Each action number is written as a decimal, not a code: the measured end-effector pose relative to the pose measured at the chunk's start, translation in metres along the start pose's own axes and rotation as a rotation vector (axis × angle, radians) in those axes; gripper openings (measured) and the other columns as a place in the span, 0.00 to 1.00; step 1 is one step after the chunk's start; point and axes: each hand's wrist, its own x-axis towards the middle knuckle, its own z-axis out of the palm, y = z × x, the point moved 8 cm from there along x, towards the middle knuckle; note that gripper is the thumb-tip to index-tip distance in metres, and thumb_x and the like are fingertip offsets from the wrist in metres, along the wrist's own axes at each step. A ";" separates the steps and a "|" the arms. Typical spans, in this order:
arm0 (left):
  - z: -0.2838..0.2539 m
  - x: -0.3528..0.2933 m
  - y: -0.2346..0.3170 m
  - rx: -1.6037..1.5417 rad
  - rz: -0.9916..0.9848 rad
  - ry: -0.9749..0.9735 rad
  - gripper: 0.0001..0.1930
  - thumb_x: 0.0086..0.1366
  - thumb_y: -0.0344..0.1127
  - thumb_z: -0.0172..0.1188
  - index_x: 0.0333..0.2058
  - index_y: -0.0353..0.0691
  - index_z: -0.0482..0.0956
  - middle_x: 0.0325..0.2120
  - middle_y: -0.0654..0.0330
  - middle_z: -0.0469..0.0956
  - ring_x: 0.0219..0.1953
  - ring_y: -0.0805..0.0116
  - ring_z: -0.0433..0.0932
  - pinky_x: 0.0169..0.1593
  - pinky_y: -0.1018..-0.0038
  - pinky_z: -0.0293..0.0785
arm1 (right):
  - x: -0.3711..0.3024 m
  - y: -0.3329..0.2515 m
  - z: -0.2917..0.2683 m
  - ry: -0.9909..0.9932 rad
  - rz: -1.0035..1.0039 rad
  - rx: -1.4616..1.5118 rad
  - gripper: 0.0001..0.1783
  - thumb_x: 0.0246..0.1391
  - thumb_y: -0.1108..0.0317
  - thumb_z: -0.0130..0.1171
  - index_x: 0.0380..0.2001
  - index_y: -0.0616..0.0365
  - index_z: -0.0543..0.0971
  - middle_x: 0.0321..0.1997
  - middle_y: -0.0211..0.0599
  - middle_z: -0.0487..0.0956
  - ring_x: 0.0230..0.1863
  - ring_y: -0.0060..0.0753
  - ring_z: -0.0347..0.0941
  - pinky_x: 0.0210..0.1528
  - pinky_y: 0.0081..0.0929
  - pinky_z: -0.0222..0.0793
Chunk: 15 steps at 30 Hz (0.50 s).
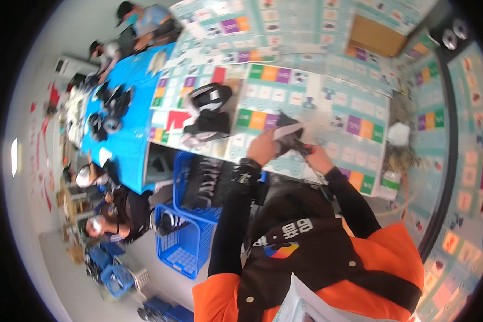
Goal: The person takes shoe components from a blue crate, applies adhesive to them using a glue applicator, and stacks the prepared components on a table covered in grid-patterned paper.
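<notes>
My left hand (263, 147) is wrapped round a dark grey and black shoe (288, 131) with a pale edge, held over the near side of the table. Close to the shoe's right side, my right hand (319, 159) is closed on a small dark tool (302, 148). Its tip reaches toward the shoe; blur hides its exact kind and whether it touches. To the left on the table lie a black shoe with a white sole (209, 98) and a second black shoe (208, 126).
Blue baskets (183, 249) stand left of me, one holding several dark shoes (203, 182). Farther left, a blue-covered table (137, 121) bears more shoes, with people seated around it. A cardboard box (375, 36) is at the back right. Clutter lines the table's right edge.
</notes>
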 end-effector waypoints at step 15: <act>0.015 0.005 0.009 -0.098 -0.028 -0.007 0.22 0.62 0.29 0.55 0.55 0.38 0.78 0.43 0.46 0.82 0.47 0.44 0.82 0.49 0.54 0.78 | -0.013 0.014 -0.022 -0.058 0.194 0.254 0.15 0.43 0.74 0.51 0.37 0.62 0.79 0.28 0.36 0.81 0.30 0.32 0.82 0.17 0.28 0.70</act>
